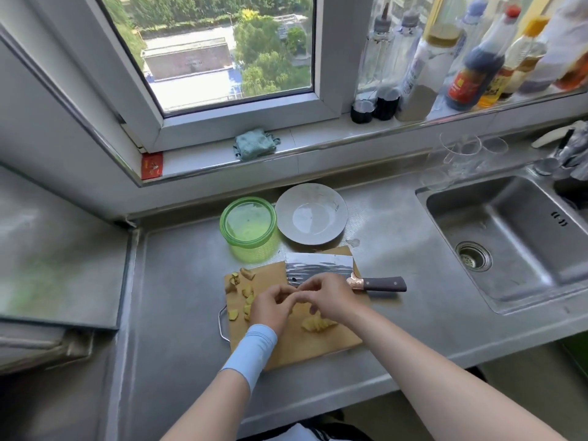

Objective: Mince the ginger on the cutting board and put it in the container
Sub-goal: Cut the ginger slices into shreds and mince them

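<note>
Left hand [273, 305] and right hand [331, 297] meet over the board [302, 351], fingers curled — any pinch cannot be told. Ginger [316, 323] lies just under the right hand; cleaver [318, 265] beyond, handle pointing right — right hand nearer.

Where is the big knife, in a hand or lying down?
Lying down. The steel cleaver with the dark handle rests flat on the wooden cutting board. Both the left hand and right hand are off its handle.
</note>
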Motion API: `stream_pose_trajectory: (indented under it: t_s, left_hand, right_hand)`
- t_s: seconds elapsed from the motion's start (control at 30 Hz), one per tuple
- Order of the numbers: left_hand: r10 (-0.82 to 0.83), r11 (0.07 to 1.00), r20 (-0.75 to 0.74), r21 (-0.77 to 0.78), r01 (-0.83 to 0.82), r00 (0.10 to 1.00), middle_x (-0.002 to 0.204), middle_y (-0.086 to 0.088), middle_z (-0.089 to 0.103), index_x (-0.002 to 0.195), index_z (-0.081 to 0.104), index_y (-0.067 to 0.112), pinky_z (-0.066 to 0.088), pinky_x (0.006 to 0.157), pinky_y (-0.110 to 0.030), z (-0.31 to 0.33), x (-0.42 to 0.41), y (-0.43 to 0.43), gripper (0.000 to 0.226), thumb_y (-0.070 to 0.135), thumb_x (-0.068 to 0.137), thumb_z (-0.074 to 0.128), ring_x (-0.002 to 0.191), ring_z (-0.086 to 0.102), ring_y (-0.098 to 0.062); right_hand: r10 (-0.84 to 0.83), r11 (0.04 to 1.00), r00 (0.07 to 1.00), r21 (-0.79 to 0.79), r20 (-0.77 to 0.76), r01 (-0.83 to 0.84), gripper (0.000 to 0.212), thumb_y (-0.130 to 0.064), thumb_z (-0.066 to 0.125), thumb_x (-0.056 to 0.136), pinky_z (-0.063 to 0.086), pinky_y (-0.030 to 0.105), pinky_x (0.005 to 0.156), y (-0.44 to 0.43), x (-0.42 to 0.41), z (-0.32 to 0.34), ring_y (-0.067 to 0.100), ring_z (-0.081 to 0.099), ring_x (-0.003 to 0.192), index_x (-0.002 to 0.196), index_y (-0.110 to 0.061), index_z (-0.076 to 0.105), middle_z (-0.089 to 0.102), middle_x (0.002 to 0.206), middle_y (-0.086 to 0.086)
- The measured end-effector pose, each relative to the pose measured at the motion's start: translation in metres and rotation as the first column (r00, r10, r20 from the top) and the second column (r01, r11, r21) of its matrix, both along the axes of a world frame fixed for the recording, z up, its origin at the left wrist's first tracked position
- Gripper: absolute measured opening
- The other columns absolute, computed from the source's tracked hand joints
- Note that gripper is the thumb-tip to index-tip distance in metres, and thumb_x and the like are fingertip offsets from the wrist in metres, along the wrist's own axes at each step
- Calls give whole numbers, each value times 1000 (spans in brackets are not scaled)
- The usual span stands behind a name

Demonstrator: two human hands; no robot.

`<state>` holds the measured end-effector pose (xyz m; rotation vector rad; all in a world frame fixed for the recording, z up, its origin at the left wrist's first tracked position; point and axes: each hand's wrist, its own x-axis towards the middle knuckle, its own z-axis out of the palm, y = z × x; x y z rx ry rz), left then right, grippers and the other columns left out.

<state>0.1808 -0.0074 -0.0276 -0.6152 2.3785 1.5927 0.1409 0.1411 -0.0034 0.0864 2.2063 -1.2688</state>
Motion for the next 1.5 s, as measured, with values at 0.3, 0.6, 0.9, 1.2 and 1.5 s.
stream_pose_trajectory:
  t_s: [0.3, 0.6, 0.9, 1.2, 1.5]
  left_hand:
    - [36, 885, 57, -466, -5, 998, 110, 6, 63, 110, 71, 32, 43, 81, -25, -15, 23, -106, 23, 21, 91, 62, 100, 60, -18]
    - [-155, 849, 128, -489, 198, 980, 97, 8, 51, 112, 71, 30, 42, 82, -25, -37, 26, -138, 22, 34, 92, 65, 106, 52, -15]
    - [-182, 867, 77, -457, 197, 980, 90, 14, 49, 89, 63, 28, 42, 74, -26, -36, 16, -139, 5, 30, 88, 68, 93, 47, -8]
    - [-164, 931, 26, -326, 164, 986, 92, 11, 63, 99, 71, 31, 48, 80, -27, -43, 17, -141, 12, 26, 88, 69, 88, 57, -12]
    - [62, 995, 50, -86, -58, 997, 82, 15, 68, 80, 68, 35, 47, 75, -18, -32, 13, -144, 11, 25, 85, 71, 75, 62, -3]
  right_hand:
    - [258, 945, 956, 240, -139, -221, 11, -21, 72, 90, 51, 29, 88, -85, -22, -25, 14, 67, 92, 98, -16, 78, 75, 98, 0]
    - [588, 745, 733, 582, -342, -326, 24, -25, 59, 94, 49, 35, 81, -118, -30, -32, 30, 63, 103, 115, -19, 68, 68, 111, 4]
    - [660, 690, 704, 584, -264, -428, 22, -20, 64, 90, 49, 33, 76, -138, -34, -39, 27, 63, 95, 112, -16, 67, 65, 104, 6]
    - [258, 920, 936, 357, -238, -163, 7, -27, 74, 87, 53, 31, 77, -130, -39, -36, 16, 65, 84, 85, -21, 74, 70, 84, -4]
    - [239, 918, 924, 380, -299, -115, 15, -25, 65, 92, 53, 30, 82, -129, -31, -29, 12, 65, 91, 103, -21, 75, 73, 98, -5]
